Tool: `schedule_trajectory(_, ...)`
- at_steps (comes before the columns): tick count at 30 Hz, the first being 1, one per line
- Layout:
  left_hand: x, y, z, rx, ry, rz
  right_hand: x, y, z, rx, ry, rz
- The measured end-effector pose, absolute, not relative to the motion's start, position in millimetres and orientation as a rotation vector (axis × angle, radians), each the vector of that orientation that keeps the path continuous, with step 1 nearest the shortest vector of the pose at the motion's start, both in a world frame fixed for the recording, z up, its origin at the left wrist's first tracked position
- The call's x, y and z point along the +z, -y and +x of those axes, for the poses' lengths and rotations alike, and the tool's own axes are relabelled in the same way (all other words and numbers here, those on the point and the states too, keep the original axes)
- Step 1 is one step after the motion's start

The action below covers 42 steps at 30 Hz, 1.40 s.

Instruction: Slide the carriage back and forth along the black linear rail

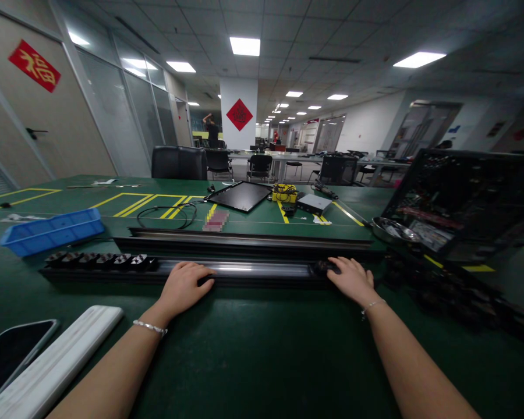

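Observation:
A long black metal rail (262,269) lies across the green table in front of me. Several black modules with silvery tops (100,260) sit in a row at its left end. My left hand (184,286) grips the rail just right of that row, fingers over its far edge and thumb along the top. Toward the right end, a small dark module (319,267) sits on the rail. My right hand (351,279) has its fingers closed on this piece; its exact shape is partly hidden. A second black rail (253,240) lies parallel, just behind.
A blue bin (52,230) stands at left. A white bar (65,355) and a phone-like device (13,355) lie near left. Dark parts (454,291) are heaped at right, near a metal bowl (395,230) and a large dark panel (467,203). Farther back lies a flat screen (240,196).

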<state>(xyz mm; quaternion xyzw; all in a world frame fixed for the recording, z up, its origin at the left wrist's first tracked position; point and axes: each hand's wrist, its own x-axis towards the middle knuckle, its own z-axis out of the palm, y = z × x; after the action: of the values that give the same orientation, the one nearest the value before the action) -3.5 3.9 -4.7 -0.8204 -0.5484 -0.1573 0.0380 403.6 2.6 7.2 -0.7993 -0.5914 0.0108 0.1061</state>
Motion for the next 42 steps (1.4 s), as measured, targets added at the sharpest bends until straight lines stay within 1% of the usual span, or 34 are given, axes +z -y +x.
schedule_trajectory(4,-3.6,-3.2,-2.6,-0.494,1.680,-2.514,9.6,0.2,406.1,0.084,1.731,-2.405)
schedule_trajectory(25,-4.2,-3.1,-2.4,-0.521,1.687,-2.516,11.8,-0.1,407.4,0.103,1.729,-2.382)
schedule_trajectory(42,-3.1,-2.3,-1.9,-0.495,1.680,-2.514,-1.4,-7.8,419.8,-0.001,1.773,-2.317)
